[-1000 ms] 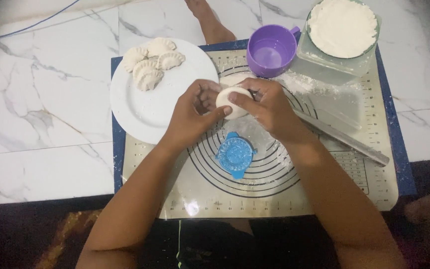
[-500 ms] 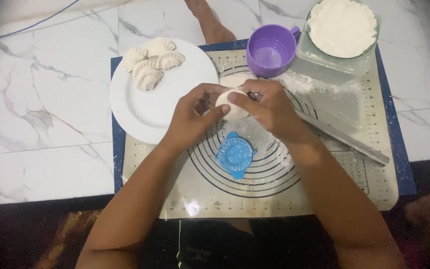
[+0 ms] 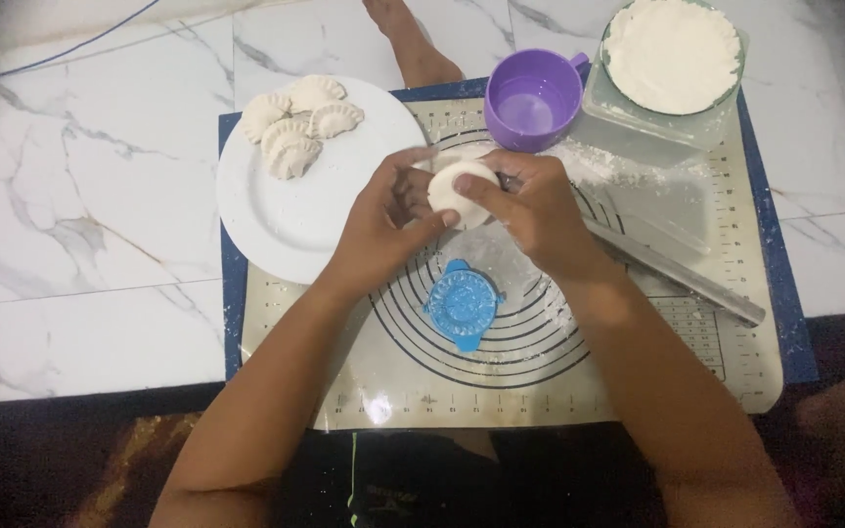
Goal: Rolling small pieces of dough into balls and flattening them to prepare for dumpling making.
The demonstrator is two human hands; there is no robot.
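Both of my hands hold one small round piece of white dough above the baking mat. My left hand cups it from the left, thumb against its lower edge. My right hand pinches it from the right with the fingertips. A blue round dumpling press lies on the mat just below the hands. On the white plate to the left lie several shaped dumplings.
A purple cup holding water stands at the mat's top. A clear container with rolled white dough rounds sits at the top right. A metal rolling pin lies diagonally on the right. Someone's bare foot rests beyond the mat.
The hands have stayed in place over the mat; the fingers shifted slightly around the dough piece. Nothing else moved.
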